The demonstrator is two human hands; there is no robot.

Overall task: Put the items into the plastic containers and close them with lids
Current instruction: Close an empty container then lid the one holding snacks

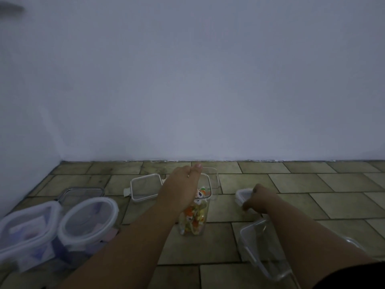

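Domestic interior, dimly lit. Tiled floor (312, 184) meets a bare painted wall (187, 80) at a corner. Plastic food containers (87, 217) stand on the floor.

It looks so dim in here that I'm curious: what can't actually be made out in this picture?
Head view only.
Left hand: its fingers are hidden behind its own back, over the tall container.
Packets inside: print too blurred to read.
Small lid: partly covered by the right hand gripping it.
Clear container, bottom right: partly behind the right forearm.
Leftmost lidded tub: cut by the frame edge.
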